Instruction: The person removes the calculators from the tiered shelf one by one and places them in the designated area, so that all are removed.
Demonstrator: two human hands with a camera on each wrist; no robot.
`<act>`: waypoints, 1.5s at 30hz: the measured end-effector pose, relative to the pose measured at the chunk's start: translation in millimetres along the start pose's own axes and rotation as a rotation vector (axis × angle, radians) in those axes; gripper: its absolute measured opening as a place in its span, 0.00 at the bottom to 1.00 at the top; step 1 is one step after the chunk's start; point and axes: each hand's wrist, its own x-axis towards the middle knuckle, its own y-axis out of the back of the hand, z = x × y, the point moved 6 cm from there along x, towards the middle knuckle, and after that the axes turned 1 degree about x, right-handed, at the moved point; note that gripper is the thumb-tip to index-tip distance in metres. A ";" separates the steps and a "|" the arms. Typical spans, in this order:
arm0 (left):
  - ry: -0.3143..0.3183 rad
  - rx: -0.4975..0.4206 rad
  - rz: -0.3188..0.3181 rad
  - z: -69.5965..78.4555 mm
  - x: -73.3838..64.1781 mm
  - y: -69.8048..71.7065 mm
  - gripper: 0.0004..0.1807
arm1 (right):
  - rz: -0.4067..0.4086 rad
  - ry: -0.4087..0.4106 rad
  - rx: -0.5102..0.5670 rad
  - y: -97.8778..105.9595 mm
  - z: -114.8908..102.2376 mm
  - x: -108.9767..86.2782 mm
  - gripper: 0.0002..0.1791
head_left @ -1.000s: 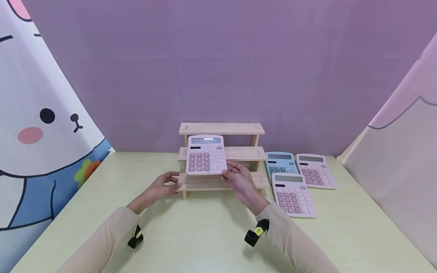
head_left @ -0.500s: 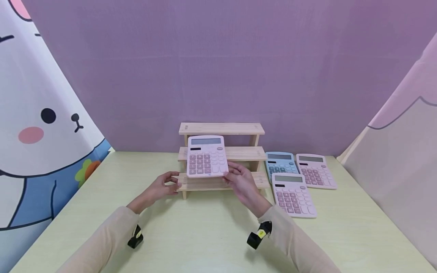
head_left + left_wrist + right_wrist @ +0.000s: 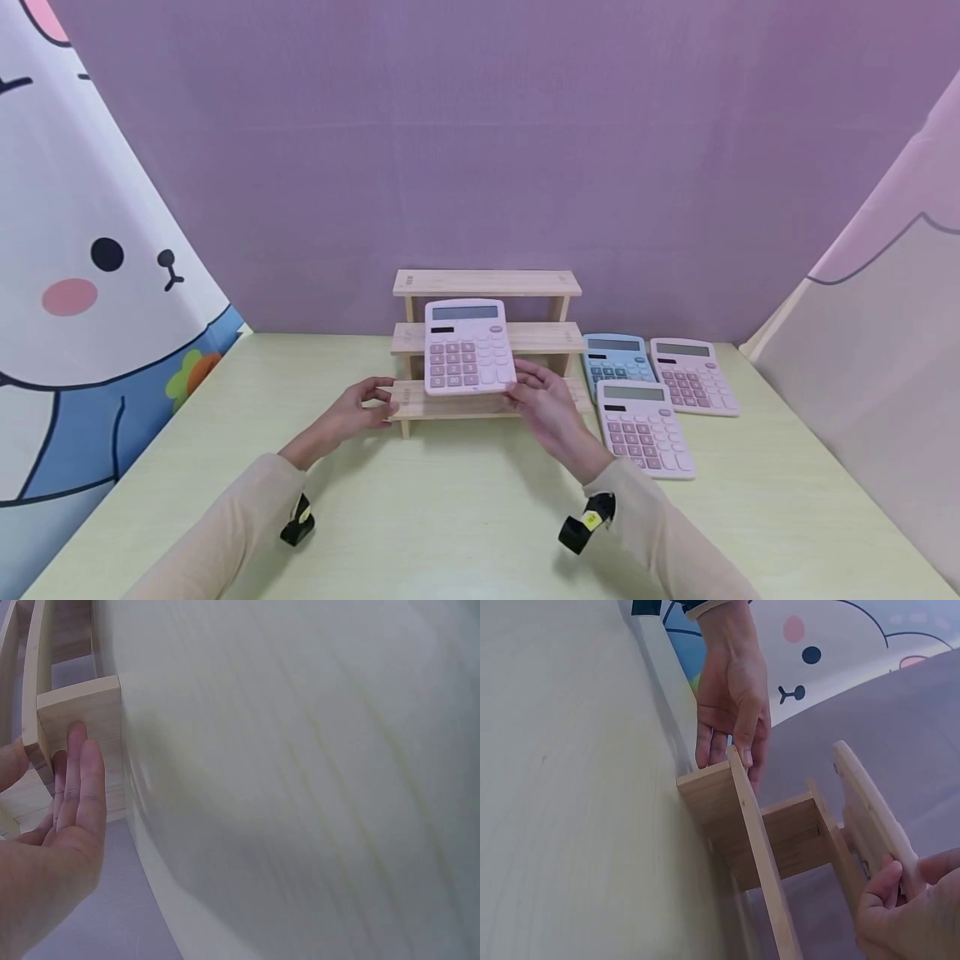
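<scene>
A pink calculator is tilted up in front of the wooden three-tier stand, above its bottom shelf. My right hand pinches the calculator by its lower right corner, thumb on the front. In the right wrist view the back of the calculator stands apart from the lowest shelf, close by the middle one. At the left end of the bottom shelf my left hand grips the stand. The left wrist view shows its fingers against the end support, with the thumb on the board's other side.
On the table right of the stand lie a blue calculator and two pink ones, one pink calculator nearer, the other pink calculator farther right. The nearer one overlaps the blue. A purple cloth rises behind the stand.
My right hand has moved the pink calculator to the right and slightly down in front of the stand. The left hand has stayed at the shelf end.
</scene>
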 end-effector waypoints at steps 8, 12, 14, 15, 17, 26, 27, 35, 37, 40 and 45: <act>0.003 -0.002 -0.003 -1.1 0.7 0.6 0.31 | -0.002 -0.016 0.006 13.0 -4.2 -3.9 0.28; -0.005 -0.006 -0.008 -1.5 0.1 1.0 0.30 | -0.005 -0.031 -0.011 20.0 -5.7 -6.3 0.28; -0.010 -0.006 -0.010 -1.2 -0.2 1.1 0.31 | -0.004 -0.031 -0.023 23.6 -6.4 -7.5 0.28; -0.016 -0.004 -0.014 -0.9 -0.4 1.1 0.31 | -0.001 -0.031 -0.025 25.6 -6.6 -8.1 0.29; -0.017 -0.006 -0.013 -0.6 -0.4 1.3 0.31 | 0.001 -0.028 -0.019 29.0 -7.3 -9.6 0.29; 0.007 0.003 0.003 -2.9 0.9 1.2 0.30 | 0.007 -0.014 -0.016 45.6 -11.4 -16.5 0.30; 0.007 0.004 0.003 -3.2 1.0 1.1 0.30 | 0.009 -0.014 -0.013 47.6 -12.1 -17.2 0.31; 0.007 0.003 0.000 -3.4 1.8 1.1 0.31 | 0.013 -0.008 -0.028 66.2 -17.5 -22.5 0.30; 0.005 0.004 0.000 -3.0 1.7 1.0 0.31 | 0.013 0.000 -0.042 71.0 -19.5 -24.0 0.30; 0.000 0.001 -0.001 -2.3 1.4 0.8 0.31 | 0.017 0.010 -0.057 77.8 -22.8 -26.3 0.29; -0.007 -0.001 -0.001 -1.3 1.0 0.4 0.30 | 0.013 0.017 -0.056 88.2 -28.0 -31.0 0.29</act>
